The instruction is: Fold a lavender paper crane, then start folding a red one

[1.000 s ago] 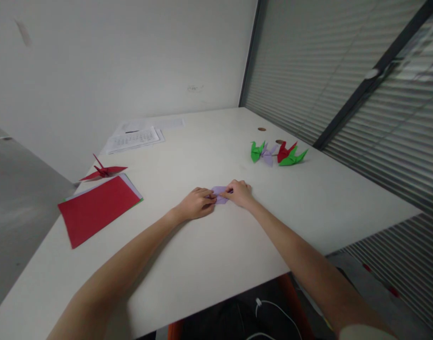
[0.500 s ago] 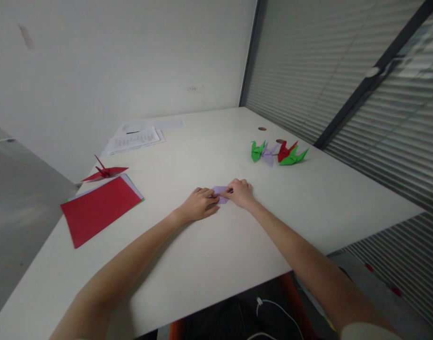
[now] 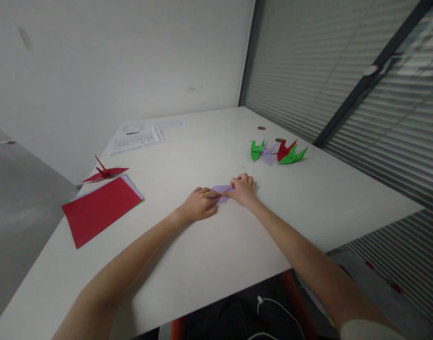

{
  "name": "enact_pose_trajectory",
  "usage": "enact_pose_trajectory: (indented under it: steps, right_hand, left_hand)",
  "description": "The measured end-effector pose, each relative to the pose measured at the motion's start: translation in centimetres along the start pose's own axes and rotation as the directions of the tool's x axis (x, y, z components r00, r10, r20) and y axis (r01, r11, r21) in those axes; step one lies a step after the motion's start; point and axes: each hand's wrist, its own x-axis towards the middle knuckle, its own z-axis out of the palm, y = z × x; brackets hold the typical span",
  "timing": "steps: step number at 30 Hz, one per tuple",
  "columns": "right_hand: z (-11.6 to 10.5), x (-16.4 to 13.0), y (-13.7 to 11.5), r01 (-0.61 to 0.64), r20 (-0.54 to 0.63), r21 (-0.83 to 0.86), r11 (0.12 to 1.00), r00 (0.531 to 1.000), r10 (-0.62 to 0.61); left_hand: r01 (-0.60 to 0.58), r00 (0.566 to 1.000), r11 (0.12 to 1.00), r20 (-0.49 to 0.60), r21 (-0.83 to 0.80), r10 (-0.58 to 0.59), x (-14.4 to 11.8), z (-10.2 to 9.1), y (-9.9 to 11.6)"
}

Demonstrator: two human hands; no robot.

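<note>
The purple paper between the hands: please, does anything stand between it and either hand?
Nothing visible does. The left hand and right hand both touch the purple paper; the red crane lies well off to the left.

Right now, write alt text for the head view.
A person's left hand and right hand touch folded purple paper on a white table. A red paper crane and red-topped paper stack lie left; four paper birds sit right.

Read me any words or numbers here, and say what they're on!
None can be read.
Papers at the back left: lines of writing, too small and blurred.
Wall: faint marks, too blurred to tell if they're writing.
Purple paper at the fingers: none visible.
</note>
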Motion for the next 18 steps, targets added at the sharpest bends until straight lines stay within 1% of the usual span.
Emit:
enact_pose_trajectory:
  steps: [7, 10, 11, 12, 14, 15, 16, 18]
  right_hand:
    - [-0.1, 0.8, 1.4, -0.043, 0.028, -0.035, 0.998, 0.999, 0.044]
    - [0.0, 1.0, 1.9, -0.052, 0.036, -0.010, 0.999, 0.998, 0.053]
    - [-0.1, 1.1, 2.1, -0.039, 0.040, 0.018, 0.999, 0.998, 0.038]
    - [-0.2, 1.1, 2.3, -0.006, 0.049, 0.069, 0.998, 0.999, 0.003]
    - [-0.5, 1.2, 2.4, 0.120, 0.063, 0.237, 0.964, 0.988, -0.138]
    - [-0.6, 1.2, 2.4, 0.204, 0.052, 0.333, 0.920, 0.971, -0.234]
    - [-0.7, 1.2, 2.4, 0.288, 0.028, 0.414, 0.864, 0.944, -0.329]
    - [-0.9, 1.2, 2.0, 0.424, -0.015, 0.485, 0.765, 0.879, -0.477]
  left_hand:
    - [-0.016, 1.000, 1.000, 0.013, 0.009, 0.016, -0.1, 0.0, 0.0]
    - [-0.024, 1.000, 0.999, 0.008, 0.021, 0.024, 0.0, -0.1, 0.0]
    - [-0.031, 0.999, 0.999, 0.006, 0.025, 0.031, 0.0, -0.2, 0.0]
    - [-0.040, 0.999, 0.999, 0.006, 0.027, 0.040, 0.1, -0.2, 0.0]
    - [-0.058, 0.998, 0.998, 0.015, 0.028, 0.058, 0.2, -0.4, 0.1]
    - [-0.063, 0.998, 0.998, 0.021, 0.030, 0.062, 0.3, -0.5, 0.2]
    - [-0.066, 0.998, 0.997, 0.025, 0.035, 0.065, 0.4, -0.5, 0.3]
    - [-0.065, 0.998, 0.997, 0.019, 0.048, 0.064, 0.4, -0.5, 0.5]
